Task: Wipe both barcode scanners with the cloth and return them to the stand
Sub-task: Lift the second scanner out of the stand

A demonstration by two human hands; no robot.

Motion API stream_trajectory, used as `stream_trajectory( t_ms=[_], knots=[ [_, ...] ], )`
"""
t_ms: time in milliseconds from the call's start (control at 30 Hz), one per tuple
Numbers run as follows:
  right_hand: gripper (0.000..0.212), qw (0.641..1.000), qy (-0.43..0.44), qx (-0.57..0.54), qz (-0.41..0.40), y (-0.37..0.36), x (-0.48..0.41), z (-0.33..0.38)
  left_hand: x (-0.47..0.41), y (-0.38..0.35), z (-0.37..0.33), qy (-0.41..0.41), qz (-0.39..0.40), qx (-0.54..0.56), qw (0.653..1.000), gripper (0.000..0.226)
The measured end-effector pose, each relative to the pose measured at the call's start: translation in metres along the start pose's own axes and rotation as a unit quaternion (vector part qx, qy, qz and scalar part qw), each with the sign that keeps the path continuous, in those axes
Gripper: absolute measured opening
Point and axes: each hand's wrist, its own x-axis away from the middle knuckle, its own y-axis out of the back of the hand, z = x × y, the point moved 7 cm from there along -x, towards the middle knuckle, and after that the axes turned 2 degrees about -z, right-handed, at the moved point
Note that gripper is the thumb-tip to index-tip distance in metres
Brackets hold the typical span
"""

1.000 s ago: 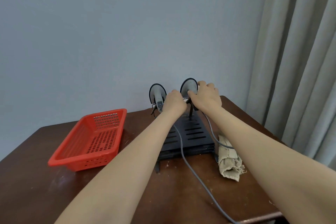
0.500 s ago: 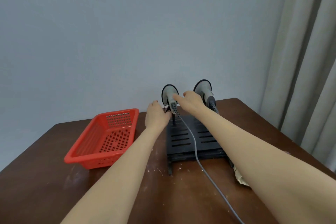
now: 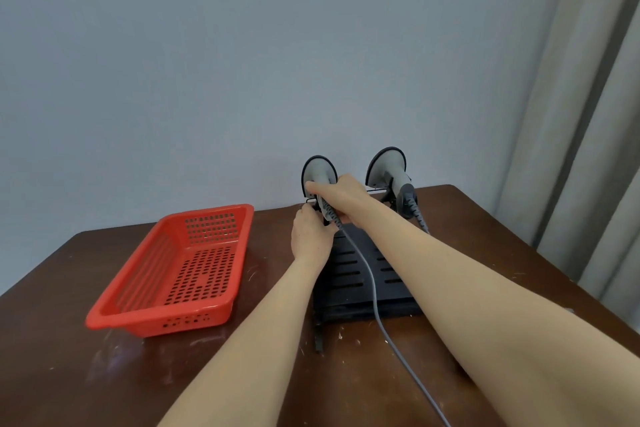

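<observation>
Two grey barcode scanners hang head-up on the rail of a black slotted stand [image 3: 360, 274] at the back of the table. My right hand [image 3: 343, 194] reaches across and grips the left scanner [image 3: 319, 173] at its handle. At the left end of the rail, my left hand [image 3: 310, 236] has its fingertips on the stand beside that scanner. The right scanner [image 3: 391, 166] hangs untouched. A grey cable [image 3: 372, 291] runs from the left scanner toward me. The cloth is hidden behind my right forearm.
A red perforated plastic basket [image 3: 180, 270] lies left of the stand on the dark brown table [image 3: 69, 357]. A plain wall stands close behind, and grey curtains [image 3: 588, 114] hang on the right past the table edge.
My right hand moved from the right scanner over to the left one and closed on its handle. My left hand shifted to the rail's left end. The view swung left, hiding the cloth.
</observation>
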Motion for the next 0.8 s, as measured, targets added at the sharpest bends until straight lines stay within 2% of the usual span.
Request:
stream_trajectory(
  t_ms=[100,233,333,433,500,800],
  knots=[
    [0.045,1.000,-0.015,-0.005,0.005,-0.002,-0.006,-0.004,-0.002,-0.001,0.000,-0.003,-0.002,-0.002,1.000,0.027],
    [0.035,1.000,0.007,0.025,-0.017,-0.003,-0.010,-0.006,-0.002,0.000,-0.001,-0.023,-0.004,-0.007,1.000,0.026],
    [0.038,0.994,0.028,0.086,-0.060,0.002,-0.008,-0.005,-0.002,-0.001,-0.001,-0.035,0.005,-0.010,0.999,0.025],
    [0.057,0.987,0.046,0.126,-0.087,0.003,-0.005,-0.003,-0.001,0.000,-0.001,-0.037,0.007,-0.017,0.999,0.025],
    [0.063,0.985,0.051,0.129,-0.098,0.002,-0.005,-0.003,-0.001,-0.001,-0.001,-0.040,0.008,-0.022,0.999,0.022],
    [0.058,0.987,0.077,0.089,-0.114,0.006,0.002,0.004,-0.003,-0.003,-0.002,-0.042,0.015,-0.040,0.998,0.018]
  ],
)
